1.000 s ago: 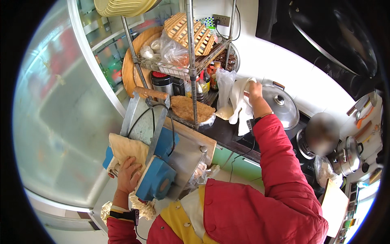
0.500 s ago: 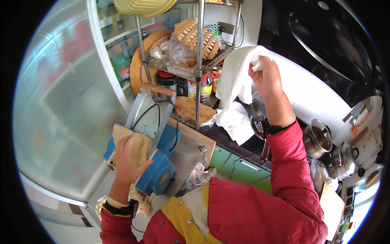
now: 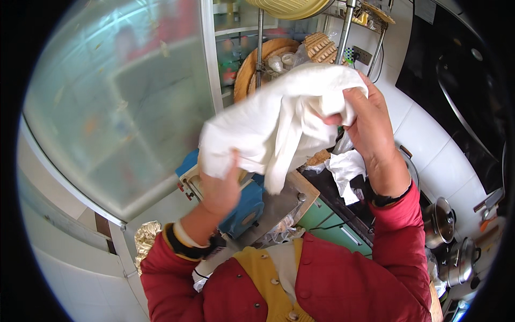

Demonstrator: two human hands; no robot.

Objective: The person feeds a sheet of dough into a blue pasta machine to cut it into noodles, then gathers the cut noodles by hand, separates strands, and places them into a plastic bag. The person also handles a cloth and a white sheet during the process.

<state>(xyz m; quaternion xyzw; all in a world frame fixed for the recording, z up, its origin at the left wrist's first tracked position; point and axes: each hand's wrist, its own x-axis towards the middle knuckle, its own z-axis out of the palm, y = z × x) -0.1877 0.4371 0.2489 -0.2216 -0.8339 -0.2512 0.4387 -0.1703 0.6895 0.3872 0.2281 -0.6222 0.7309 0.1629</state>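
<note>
A large white cloth [image 3: 257,123] is spread in the air between my two hands, hanging in loose folds. My right hand [image 3: 373,121] grips its bunched upper right end between thumb and fingers. At the cloth's lower left edge is my left hand [image 3: 219,188], smeared by motion, its thumb in front and its fingers behind the cloth. Beneath the cloth stands a blue machine [image 3: 244,212], mostly covered from view. Another white cloth [image 3: 347,169] lies crumpled on the dark counter below my right hand.
A metal rack [image 3: 346,32] with baskets and a round wooden board [image 3: 248,67] stands ahead. To the left is a frosted glass door [image 3: 134,107]. Steel pots [image 3: 440,220] stand at the right, below a black range hood [image 3: 456,86]. Crumpled gold foil [image 3: 146,239] lies at lower left.
My left hand has left the beige piece on the blue machine and risen to the white cloth. The cloth has swung left and spread out over the machine. The view has turned left.
</note>
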